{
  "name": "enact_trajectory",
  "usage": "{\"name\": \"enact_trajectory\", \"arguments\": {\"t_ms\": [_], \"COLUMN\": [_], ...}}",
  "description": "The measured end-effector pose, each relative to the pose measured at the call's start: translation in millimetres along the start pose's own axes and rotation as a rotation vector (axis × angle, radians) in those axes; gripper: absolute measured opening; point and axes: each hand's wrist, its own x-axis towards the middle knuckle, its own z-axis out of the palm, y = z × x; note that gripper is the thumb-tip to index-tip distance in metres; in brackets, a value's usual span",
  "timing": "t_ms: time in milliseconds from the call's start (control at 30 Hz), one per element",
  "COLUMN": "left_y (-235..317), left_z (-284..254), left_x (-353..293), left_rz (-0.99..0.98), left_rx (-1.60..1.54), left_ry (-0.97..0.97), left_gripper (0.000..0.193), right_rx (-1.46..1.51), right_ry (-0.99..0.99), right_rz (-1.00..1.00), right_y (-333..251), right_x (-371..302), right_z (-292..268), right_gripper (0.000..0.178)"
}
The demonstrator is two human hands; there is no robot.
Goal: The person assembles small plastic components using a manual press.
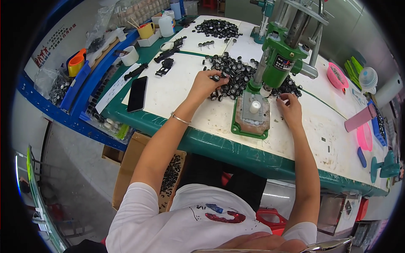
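My left hand is closed on a small black toy wheel with a silvery hub, at the near left edge of a heap of similar wheels. To the right of a green bench press, my right hand rests low over the table with thumb and fingertips drawn together. Whatever those fingers hold is too small to make out. Between my hands stands the press's base, carrying a grey plate with a short white cylinder upright on it. More black wheels lie behind the press.
Left of the heap lie black toy chassis parts and a black phone. Farther back are another wheel pile and a second press. At right are a pink basket, a small fan and a pink cylinder.
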Motion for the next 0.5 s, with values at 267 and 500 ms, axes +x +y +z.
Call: {"name": "enact_trajectory", "arguments": {"t_ms": [267,500], "left_y": [15,13], "left_z": [27,43], "left_x": [-28,-35], "left_rz": [0.016,0.040], "left_rx": [-0.808,-0.814], "left_ry": [-0.190,-0.242], "left_gripper": [0.017,0.015], "right_rx": [0.504,0.443], "right_ry": [-0.225,-0.246], "right_rz": [-0.198,-0.193], "right_y": [-68,-83], "right_x": [-28,-36], "right_z": [-7,5], "right_gripper": [0.030,0.026]}}
